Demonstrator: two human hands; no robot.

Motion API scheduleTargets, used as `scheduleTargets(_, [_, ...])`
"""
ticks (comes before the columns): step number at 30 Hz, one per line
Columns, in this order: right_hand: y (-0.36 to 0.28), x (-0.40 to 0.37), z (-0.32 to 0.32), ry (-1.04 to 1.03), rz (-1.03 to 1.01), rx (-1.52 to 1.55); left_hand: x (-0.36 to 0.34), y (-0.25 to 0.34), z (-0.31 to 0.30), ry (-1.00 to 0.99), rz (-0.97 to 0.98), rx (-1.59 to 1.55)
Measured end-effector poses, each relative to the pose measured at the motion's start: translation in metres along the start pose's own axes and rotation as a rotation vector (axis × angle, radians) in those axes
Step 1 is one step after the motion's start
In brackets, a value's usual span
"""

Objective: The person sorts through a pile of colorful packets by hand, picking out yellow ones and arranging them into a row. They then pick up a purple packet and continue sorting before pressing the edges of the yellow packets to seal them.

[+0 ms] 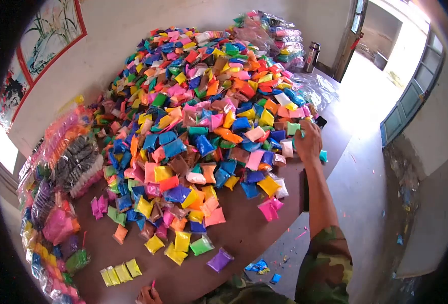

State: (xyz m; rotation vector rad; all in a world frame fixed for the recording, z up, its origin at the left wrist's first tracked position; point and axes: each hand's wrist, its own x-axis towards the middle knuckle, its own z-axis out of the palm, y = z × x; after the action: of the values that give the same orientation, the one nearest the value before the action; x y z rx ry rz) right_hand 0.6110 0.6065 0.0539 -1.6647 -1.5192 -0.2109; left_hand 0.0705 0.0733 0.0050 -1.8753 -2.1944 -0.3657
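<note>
My right hand [309,141] is at the right edge of a large heap of small coloured packets [204,126]. Its fingers are curled, with a bit of teal at the fingertips; what they grip is mostly hidden. A light green packet [293,128] lies just left of it, and a teal packet [323,156] shows below on the right. Near the bottom edge, my left hand [148,296] is closed around a thin pink stick [153,283]. Just above it, several yellow packets [121,272] lie in a neat row. A purple packet [220,260] lies apart to the right.
The heap covers much of the brown table [244,228]. Clear bags of packets [52,218] line the left side. At the back right stand a thermos flask [312,57] and crumpled plastic film [315,91]. Scraps [257,266] litter the floor near an open doorway [371,91].
</note>
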Motion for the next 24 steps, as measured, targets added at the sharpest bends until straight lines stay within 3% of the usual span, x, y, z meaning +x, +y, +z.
scheduleTargets(5, [0.02,0.055,0.038,0.062,-0.045,-0.195,0.004,-0.001,-0.002,-0.046,0.015,-0.014])
scheduleTargets(12, [0.03,0.088,0.077,-0.11,-0.039,-0.316,0.004,0.005,-0.007,-0.175,-0.139,-0.073])
scheduleTargets(13, [0.032,0.088,0.076,-0.111,-0.13,-0.409,-0.008,-0.004,0.008,-0.158,-0.179,-0.097])
scheduleTargets(16, [0.028,0.082,0.076,-0.092,-0.093,-0.377,-0.022,-0.014,0.02,-0.139,-0.208,-0.155])
scheduleTargets(19, [0.016,0.066,0.071,0.115,-0.224,-0.324,-0.016,-0.008,0.009,-0.202,-0.211,-0.127])
scheduleTargets(24, [-0.056,0.014,0.01,-0.021,-0.141,-0.024,0.014,0.013,-0.009,-0.077,-0.115,-0.14])
